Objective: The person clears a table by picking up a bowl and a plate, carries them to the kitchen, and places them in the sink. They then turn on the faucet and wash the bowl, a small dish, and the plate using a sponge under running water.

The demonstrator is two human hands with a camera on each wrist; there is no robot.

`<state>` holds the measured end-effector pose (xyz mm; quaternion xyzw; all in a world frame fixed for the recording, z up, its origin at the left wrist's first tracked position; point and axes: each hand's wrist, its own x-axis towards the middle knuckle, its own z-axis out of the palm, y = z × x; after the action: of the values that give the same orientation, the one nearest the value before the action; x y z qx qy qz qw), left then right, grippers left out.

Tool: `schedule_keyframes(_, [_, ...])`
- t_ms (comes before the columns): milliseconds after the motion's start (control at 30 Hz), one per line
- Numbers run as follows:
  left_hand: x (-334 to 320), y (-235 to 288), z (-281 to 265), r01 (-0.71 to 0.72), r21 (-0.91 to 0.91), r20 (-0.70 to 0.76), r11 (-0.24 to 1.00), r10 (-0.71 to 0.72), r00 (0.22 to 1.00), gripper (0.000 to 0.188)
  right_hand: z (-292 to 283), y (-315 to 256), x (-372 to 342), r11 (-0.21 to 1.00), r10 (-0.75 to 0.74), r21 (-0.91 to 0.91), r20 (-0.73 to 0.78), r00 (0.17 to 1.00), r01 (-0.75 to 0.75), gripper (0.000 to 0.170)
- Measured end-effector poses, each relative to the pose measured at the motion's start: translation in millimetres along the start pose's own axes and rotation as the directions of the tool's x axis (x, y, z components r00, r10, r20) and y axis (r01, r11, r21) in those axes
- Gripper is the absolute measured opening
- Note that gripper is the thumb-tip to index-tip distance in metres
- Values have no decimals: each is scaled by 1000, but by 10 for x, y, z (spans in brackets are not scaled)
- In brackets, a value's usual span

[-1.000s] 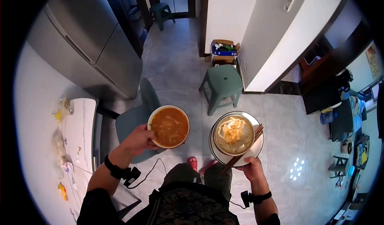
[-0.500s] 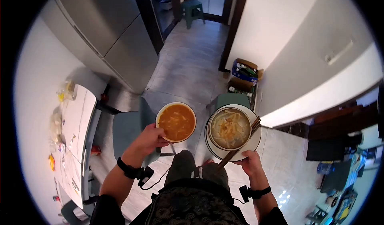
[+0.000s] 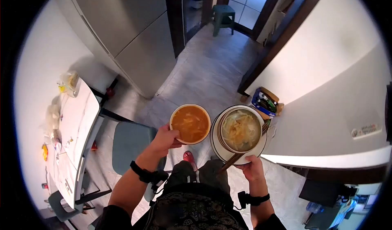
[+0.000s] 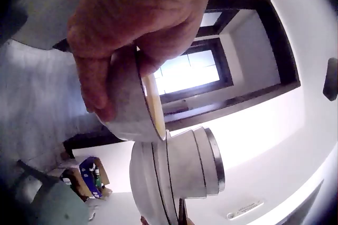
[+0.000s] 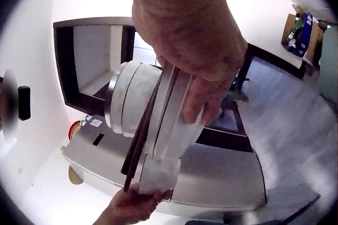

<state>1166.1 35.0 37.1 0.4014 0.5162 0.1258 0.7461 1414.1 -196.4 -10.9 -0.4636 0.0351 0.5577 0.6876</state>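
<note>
The left hand (image 3: 166, 139), thumb at the rim, grips a round white bowl of orange soup (image 3: 190, 123); the right hand (image 3: 252, 169) pinches a round dark-rimmed white plate (image 3: 258, 147) carrying brown chopsticks (image 3: 232, 161) and a white bowl of pale soup (image 3: 241, 130). Bowl and plate appear closer together than a second ago.

Left soup (image 3: 190, 123): orange. Right soup (image 3: 241, 130): pale yellow. Plate (image 3: 259, 148): white, dark rim line. Chopsticks (image 3: 230, 163): brown. Desk (image 3: 79, 119): white, grey-veined. Slipper (image 3: 188, 158): red.
</note>
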Motion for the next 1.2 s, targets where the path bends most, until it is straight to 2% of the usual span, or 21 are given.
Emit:
schedule_keyframes(333, [1023, 633, -300, -6, -115, -103, 993, -6, 995, 52, 701, -483, 1228, 999, 43, 27, 41, 998, -44, 48])
schedule_keyframes(467, [1321, 1088, -304, -20, -84, -132, 996, 8, 991, 50, 932, -783, 1685, 993, 74, -97, 26, 997, -71, 51])
schedule_keyframes(633, [1847, 1504, -367, -19, -165, -132, 986, -3, 991, 49, 1075, -1085, 2294, 994, 62, -90, 65, 996, -56, 51])
schedule_keyframes(767, [2260, 1990, -343, -19, -123, -131, 992, 3, 991, 48, 1443, -1399, 2642, 997, 60, -56, 35, 998, -58, 49])
schedule_keyframes(867, [2688, 2298, -393, 8, -109, -122, 994, -21, 992, 48, 1587, -1563, 2914, 997, 76, 31, 3, 997, -76, 37])
schedule_keyframes(967, [3186, 2696, -476, 26, -44, -95, 999, -30, 995, 48, 1800, -1690, 3233, 996, 63, 56, 0, 998, -63, 38])
schedule_keyframes(1033, [3503, 3026, -511, 30, 35, -34, 999, -29, 999, 48, 1986, -1744, 3432, 997, 31, 80, -77, 997, -25, 39])
schedule_keyframes(1200, [4281, 3792, -515, 8, 31, 6, 999, -9, 1000, 51, 2221, -1932, 4137, 994, -21, 101, -126, 992, 34, 48])
